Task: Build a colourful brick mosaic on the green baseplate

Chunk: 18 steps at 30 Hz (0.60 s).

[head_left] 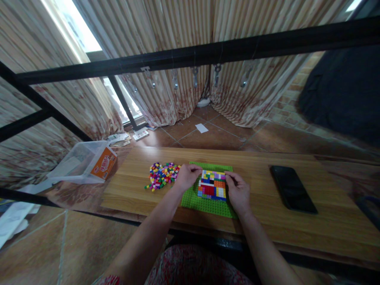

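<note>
- Both hands sit at a block of small multicoloured bricks (211, 185), pressed onto a green studded baseplate (194, 200) that lies flat on the wooden tabletop (261, 221).
- The left hand (187, 177) rests at the block's upper left corner, fingers curled in close over the edge; whether a loose brick is pinched between them, I cannot tell.
- The right hand (238, 191) sits at the block's right edge, fingers narrow and bent toward the top right corner, touching or just shy of it; nothing shows in its grasp.
- To do this well, I would judge: steady the plate with one hand, line up each brick's studs squarely before pressing, and push straight down so neighbours do not pop loose.
- The block reads as a patchwork: red, yellow, blue, orange, white and green rectangles, hard glossy plastic with crisp edges.
- Just left of the baseplate lies a loose pile of tiny bricks (162, 175), bright and scattered, touching nothing but the table.
- The tabletop is pale wood grain, smooth and matte.
- Well to the right rests a black phone (292, 189), flat and shiny, screen dark.
- At the far left, a clear plastic tub (78, 160) lies tilted with an orange box (103, 163) in it.
- Behind, striped curtains (178, 55) hang in soft folds over a tiled floor.
</note>
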Each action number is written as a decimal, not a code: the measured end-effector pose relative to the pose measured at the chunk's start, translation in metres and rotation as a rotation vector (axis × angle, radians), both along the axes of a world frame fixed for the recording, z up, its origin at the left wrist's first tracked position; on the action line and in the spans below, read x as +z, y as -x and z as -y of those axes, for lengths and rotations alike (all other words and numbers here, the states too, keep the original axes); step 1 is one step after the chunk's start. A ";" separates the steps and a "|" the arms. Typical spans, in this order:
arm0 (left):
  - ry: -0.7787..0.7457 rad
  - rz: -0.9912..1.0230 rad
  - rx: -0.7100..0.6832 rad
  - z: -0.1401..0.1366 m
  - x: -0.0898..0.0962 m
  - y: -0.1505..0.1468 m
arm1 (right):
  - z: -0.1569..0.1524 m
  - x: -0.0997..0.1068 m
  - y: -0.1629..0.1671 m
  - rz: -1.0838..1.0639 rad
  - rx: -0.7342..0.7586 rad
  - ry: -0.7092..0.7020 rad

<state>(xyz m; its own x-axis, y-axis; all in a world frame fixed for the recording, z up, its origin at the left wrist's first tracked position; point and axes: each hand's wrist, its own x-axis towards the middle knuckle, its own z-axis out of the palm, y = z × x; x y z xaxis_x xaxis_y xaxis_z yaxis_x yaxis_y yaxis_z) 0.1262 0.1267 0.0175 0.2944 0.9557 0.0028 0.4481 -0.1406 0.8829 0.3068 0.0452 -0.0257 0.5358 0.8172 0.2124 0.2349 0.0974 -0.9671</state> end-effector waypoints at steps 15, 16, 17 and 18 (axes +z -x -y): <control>0.028 0.142 0.087 0.008 0.002 0.013 | -0.001 -0.004 -0.002 0.003 -0.004 0.038; 0.022 0.156 0.107 0.011 0.004 0.022 | -0.002 -0.005 -0.003 0.003 -0.005 0.037; 0.012 0.181 0.133 0.014 0.005 0.031 | -0.002 -0.005 -0.003 0.004 -0.004 0.037; -0.004 0.187 0.146 0.018 0.007 0.042 | -0.002 -0.006 -0.003 0.002 -0.005 0.038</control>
<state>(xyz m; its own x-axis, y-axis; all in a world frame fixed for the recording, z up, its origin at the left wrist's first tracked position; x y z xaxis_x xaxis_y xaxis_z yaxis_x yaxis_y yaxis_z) 0.0842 0.1091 0.0245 0.1470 0.9880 0.0478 0.2926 -0.0896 0.9520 0.3095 0.0472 -0.0319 0.5393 0.8221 0.1826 0.2375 0.0596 -0.9696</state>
